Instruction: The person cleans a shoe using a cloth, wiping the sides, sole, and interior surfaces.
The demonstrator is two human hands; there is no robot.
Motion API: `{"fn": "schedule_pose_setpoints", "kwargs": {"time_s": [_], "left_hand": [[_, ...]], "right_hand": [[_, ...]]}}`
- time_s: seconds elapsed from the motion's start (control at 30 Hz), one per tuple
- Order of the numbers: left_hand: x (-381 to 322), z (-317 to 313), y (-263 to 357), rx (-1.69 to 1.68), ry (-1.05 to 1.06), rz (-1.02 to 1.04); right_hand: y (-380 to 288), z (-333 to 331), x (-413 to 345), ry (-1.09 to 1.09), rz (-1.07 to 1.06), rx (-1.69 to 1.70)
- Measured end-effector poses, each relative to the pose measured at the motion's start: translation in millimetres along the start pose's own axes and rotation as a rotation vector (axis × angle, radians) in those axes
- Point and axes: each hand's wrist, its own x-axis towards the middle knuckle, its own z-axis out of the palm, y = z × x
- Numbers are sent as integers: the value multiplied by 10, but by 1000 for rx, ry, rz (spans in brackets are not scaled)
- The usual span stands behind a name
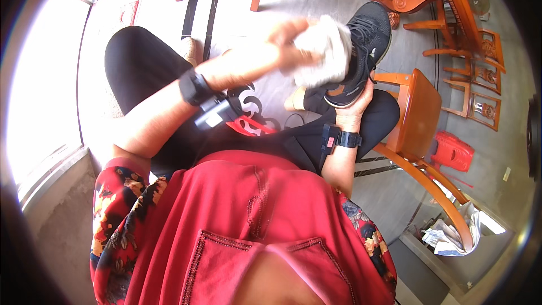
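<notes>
A dark knit lace-up sneaker (pixel 367 36) is held toe-up above my right thigh. My right hand (pixel 358 101) grips it around the heel end from below. In my left hand (pixel 292 46) is a bunched white cloth (pixel 326 53), blurred by motion. The cloth overlaps the near side of the sneaker, by the laces and ankle opening; whether it presses on the shoe I cannot tell. Black laces (pixel 367 57) hang loose at the side. Part of the sneaker's opening is hidden behind the cloth.
Close by my right knee stands a wooden chair (pixel 417 110). A red plastic stool (pixel 453 150) is beyond it. More carved wooden chairs (pixel 487 76) line the right side. A striped cloth (pixel 455 237) hangs at lower right. Bright glazing (pixel 46 84) is on my left.
</notes>
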Motion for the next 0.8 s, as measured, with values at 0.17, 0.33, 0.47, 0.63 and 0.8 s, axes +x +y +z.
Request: {"fn": "schedule_pose_setpoints", "kwargs": {"time_s": [0.17,0.33,0.47,0.63,0.8], "left_hand": [[166,143,-379,352,-357,254],[187,231,-322,556,-479,286],[157,405,-563,559,-208,597],[185,412,-601,520,-215,512],[309,341,-911,837,6,584]], "right_hand": [[77,-137,86,-130,147,-101],[180,-30,-6,-133,251,-157],[159,-52,75,-185,335,-145],[147,104,-3,-187,378,-174],[311,193,-26,-190,345,-263]]}}
